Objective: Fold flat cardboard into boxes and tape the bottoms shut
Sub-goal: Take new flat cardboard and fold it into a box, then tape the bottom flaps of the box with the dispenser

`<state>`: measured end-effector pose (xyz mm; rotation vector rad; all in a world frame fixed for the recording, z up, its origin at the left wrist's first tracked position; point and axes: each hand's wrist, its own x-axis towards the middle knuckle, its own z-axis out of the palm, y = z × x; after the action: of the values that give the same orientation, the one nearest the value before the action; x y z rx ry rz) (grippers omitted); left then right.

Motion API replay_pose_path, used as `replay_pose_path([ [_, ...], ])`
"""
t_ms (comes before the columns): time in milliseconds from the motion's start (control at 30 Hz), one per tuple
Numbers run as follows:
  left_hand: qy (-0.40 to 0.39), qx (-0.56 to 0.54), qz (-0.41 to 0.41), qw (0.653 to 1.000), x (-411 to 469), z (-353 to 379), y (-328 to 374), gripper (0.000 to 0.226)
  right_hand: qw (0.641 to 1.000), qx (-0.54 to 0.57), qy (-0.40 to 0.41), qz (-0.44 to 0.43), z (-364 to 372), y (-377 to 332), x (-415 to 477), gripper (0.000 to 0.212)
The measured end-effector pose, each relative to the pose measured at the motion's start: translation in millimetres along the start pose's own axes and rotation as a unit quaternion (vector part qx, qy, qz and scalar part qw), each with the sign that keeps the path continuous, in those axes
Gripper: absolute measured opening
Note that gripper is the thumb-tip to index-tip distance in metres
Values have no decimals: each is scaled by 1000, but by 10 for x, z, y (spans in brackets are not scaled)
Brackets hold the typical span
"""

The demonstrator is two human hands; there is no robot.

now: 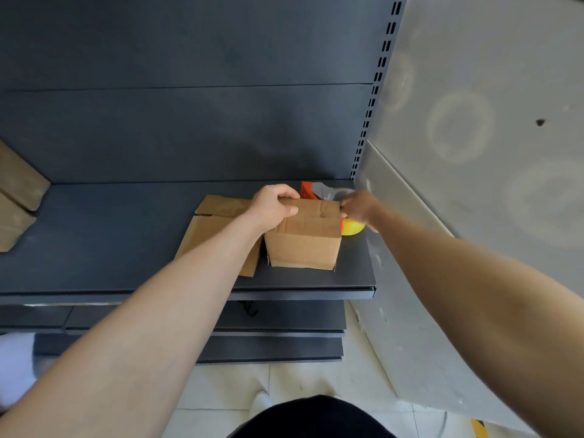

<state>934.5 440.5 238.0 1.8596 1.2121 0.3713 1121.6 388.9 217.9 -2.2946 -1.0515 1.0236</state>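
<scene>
A small folded cardboard box stands on the dark shelf, its closed flaps facing up. My left hand grips the box's top left edge, fingers curled over the far side. My right hand is at the box's top right corner, blurred, and its fingers are hard to make out. Behind the box lies an orange and grey tape dispenser. A yellow and orange object shows just under my right hand. Flat cardboard sheets lie to the left of the box.
More folded cardboard stands at the shelf's far left. A slotted upright post and a grey wall close off the right side. Lower shelves and a tiled floor lie below.
</scene>
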Motion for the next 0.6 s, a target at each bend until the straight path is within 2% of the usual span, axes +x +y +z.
replay_pose_path([
  [33, 0, 2, -1, 1000, 5, -1, 5, 26, 1000, -7, -12, 15, 29, 17, 54, 35],
  [133, -4, 15, -3, 1000, 16, 7, 15, 24, 994, -99, -41, -14, 75, 108, 188, 37],
  [233, -8, 23, -1, 1000, 28, 17, 13, 23, 985, -150, -79, -12, 57, 192, 297, 52],
  [300, -6, 22, -1, 1000, 39, 22, 5, 22, 977, -203, -69, -15, 48, 273, 362, 57],
  [333, -6, 20, -1, 1000, 39, 24, 4, 21, 979, -201, -32, -25, 10, 273, 327, 52],
  [433, -10, 23, -4, 1000, 42, 21, 28, 22, 991, -98, 43, -77, -212, 135, 213, 35],
  [500, -16, 25, -9, 1000, 52, 16, 38, 23, 995, 49, 49, -78, -416, 2, 55, 24],
  [567, -21, 24, -13, 999, 62, 9, 36, 23, 979, 176, 77, -67, -611, -116, -147, 12],
  [600, -21, 23, -12, 999, 65, 6, 31, 22, 967, 228, 92, -68, -692, -161, -237, 14],
])
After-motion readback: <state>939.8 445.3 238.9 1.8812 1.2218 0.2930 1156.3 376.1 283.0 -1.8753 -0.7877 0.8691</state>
